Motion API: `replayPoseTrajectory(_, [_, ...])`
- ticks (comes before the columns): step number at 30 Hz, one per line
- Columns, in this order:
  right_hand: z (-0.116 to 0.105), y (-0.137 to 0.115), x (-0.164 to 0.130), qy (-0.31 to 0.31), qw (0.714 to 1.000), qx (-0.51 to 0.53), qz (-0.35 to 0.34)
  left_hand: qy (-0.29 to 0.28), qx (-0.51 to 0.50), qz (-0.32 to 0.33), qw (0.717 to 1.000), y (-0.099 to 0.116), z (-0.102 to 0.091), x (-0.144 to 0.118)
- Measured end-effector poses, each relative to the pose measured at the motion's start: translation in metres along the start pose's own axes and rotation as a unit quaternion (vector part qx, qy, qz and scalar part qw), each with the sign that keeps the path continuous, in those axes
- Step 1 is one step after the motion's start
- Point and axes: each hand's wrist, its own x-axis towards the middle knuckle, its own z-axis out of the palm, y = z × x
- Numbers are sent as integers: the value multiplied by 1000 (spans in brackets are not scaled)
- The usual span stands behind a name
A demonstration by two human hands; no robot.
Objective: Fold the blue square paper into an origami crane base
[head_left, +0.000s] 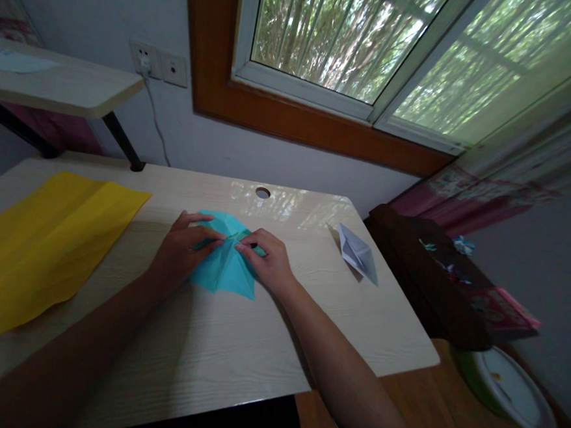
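A partly folded turquoise paper [225,272] lies flat in the middle of the pale wooden desk [217,346]. My left hand [181,249] rests on its left side, fingers stretched across the paper toward the centre. My right hand [269,257] presses on its right side, fingertips pinching a fold at the centre crease. The fingertips of both hands nearly meet over the paper's middle. Neither hand lifts the paper off the desk.
A large creased yellow sheet [43,243] lies on the desk's left. A folded white paper piece [358,253] sits at the right. A cable hole [262,192] is near the back edge. A dark box [437,277] and a green-rimmed plate [512,389] stand right of the desk.
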Motion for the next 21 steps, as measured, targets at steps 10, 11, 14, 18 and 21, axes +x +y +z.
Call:
replayPoseTrajectory(10, [1,-4,0,10,1000,-26,3,-15,54,56,997,4,2,-1])
replayPoseTrajectory(11, [1,-4,0,11,1000,-26,3,-18,51,50,997,4,3,-2])
replayPoseTrajectory(14, [2,-4,0,11,1000,-26,0,-23,48,8,999,6,5,-4])
replayPoseTrajectory(18, [1,-5,1,12,1000,-27,4,-35,35,-26,998,7,8,-8])
replayPoseTrajectory(21, [1,-6,1,16,1000,-26,6,-48,19,-8,999,8,8,-8])
